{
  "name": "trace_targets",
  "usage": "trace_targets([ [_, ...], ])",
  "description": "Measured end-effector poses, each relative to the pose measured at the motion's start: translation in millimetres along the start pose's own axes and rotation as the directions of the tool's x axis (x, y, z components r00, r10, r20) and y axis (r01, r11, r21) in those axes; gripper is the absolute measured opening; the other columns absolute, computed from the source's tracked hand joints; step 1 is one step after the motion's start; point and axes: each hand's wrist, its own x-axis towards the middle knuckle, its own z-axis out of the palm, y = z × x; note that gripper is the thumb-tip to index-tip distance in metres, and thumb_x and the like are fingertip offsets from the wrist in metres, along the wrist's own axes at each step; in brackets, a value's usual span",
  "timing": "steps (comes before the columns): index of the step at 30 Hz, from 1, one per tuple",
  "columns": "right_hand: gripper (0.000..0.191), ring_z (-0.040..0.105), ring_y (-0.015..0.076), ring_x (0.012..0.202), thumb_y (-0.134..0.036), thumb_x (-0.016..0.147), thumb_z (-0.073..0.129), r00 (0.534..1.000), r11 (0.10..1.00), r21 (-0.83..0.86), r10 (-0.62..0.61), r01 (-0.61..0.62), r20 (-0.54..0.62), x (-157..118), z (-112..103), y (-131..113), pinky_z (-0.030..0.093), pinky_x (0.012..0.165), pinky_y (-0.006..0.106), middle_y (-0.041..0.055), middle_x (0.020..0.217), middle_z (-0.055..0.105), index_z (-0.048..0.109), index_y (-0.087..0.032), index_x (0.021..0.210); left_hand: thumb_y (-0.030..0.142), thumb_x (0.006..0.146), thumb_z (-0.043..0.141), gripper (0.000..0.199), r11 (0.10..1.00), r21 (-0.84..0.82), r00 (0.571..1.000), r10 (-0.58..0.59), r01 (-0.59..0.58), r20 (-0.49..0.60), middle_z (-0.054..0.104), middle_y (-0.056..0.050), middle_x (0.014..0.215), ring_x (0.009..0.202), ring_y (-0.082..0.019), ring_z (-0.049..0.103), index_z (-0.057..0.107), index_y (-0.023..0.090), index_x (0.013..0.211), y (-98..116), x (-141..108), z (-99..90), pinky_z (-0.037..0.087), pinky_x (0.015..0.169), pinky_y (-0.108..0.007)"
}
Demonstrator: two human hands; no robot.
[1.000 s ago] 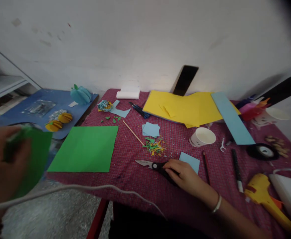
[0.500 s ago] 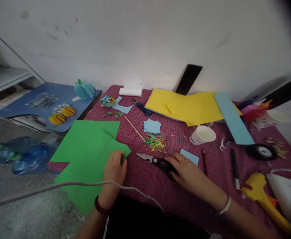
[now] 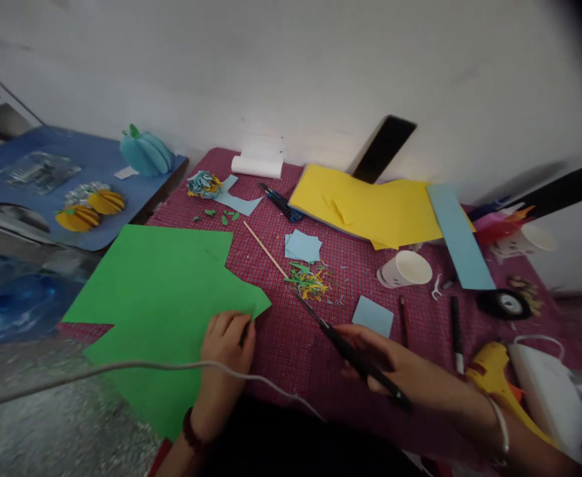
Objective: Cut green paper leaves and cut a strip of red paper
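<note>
My left hand is closed at the right corner of a large green paper, with the paper's edge at its thumb and fingers. The handles of black scissors are in my right hand, and their blades point up and left toward a small pile of green, yellow and blue paper scraps. A blue paper square lies just behind my right hand. Several more blue squares are stacked behind the scraps, near a thin wooden stick.
Yellow sheets, a paper cup and blue-handled scissors lie at the back. A yellow glue gun is at the right. A white cable crosses the near view. Paper pumpkins sit on the blue table.
My right hand has picked the black scissors up off the cloth and turned them. My left hand remains at the green paper's corner. The view has shifted slightly.
</note>
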Motion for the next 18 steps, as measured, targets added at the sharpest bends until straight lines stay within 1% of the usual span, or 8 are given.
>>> trace_targets([
  [2,0.078,0.059,0.0222,0.103,-0.053,0.075,0.072,0.998,0.999,0.054,0.005,-0.008,0.058,-1,4,2,0.046,0.092,0.038,0.0101,0.119,0.056,0.041,-0.026,0.140,0.019,0.088,0.055,0.007,1.000,-0.017,0.999,-0.022,0.022,-0.029,0.064,-0.005,0.081,0.077,-0.020,0.058,0.061,0.020,0.085,2,5,2.0,0.049,0.073,-0.035],
  [5,0.080,0.060,0.0198,0.093,-0.062,0.075,0.068,0.994,0.995,0.085,0.042,-0.051,0.104,4,10,4,0.049,0.082,0.033,0.0107,0.109,0.060,0.043,-0.022,0.140,0.018,0.087,0.055,0.004,0.995,-0.088,0.998,-0.053,0.049,-0.042,0.063,-0.003,0.076,0.071,-0.017,0.059,0.058,0.020,0.085,6,11,8.4,0.049,0.067,-0.030],
  [7,0.082,0.060,0.0179,0.086,-0.066,0.075,0.065,0.994,0.994,0.088,0.063,-0.071,0.094,9,15,6,0.048,0.074,0.030,0.0104,0.103,0.062,0.043,-0.020,0.140,0.017,0.087,0.054,0.005,0.993,-0.109,0.998,-0.055,0.054,-0.010,0.063,-0.002,0.076,0.070,-0.017,0.060,0.057,0.021,0.086,9,13,13.6,0.049,0.066,-0.030],
  [10,0.087,0.060,0.0163,0.078,-0.071,0.073,0.063,0.996,0.991,0.113,0.072,-0.077,0.046,16,21,7,0.047,0.067,0.028,0.0099,0.099,0.063,0.045,-0.019,0.140,0.013,0.086,0.051,0.011,0.995,-0.085,0.997,-0.037,0.042,0.070,0.064,-0.003,0.079,0.075,-0.019,0.061,0.058,0.021,0.090,11,12,19.4,0.050,0.069,-0.032],
  [14,0.088,0.059,0.0135,0.070,-0.067,0.073,0.066,0.994,0.976,0.189,0.104,-0.107,0.026,25,25,8,0.044,0.061,0.026,0.0088,0.091,0.065,0.043,-0.017,0.142,0.011,0.085,0.051,0.015,0.998,-0.059,0.988,-0.005,0.014,0.154,0.064,-0.005,0.083,0.080,-0.021,0.060,0.060,0.021,0.093,12,11,20.8,0.050,0.073,-0.034],
  [18,0.086,0.056,0.0116,0.066,-0.058,0.071,0.074,0.990,0.966,0.217,0.142,-0.137,-0.007,31,30,4,0.041,0.057,0.024,0.0049,0.084,0.064,0.046,-0.017,0.140,0.012,0.086,0.051,0.016,0.998,-0.062,0.984,0.008,0.003,0.177,0.063,-0.005,0.084,0.080,-0.022,0.059,0.062,0.020,0.095,12,11,20.4,0.049,0.072,-0.034],
])
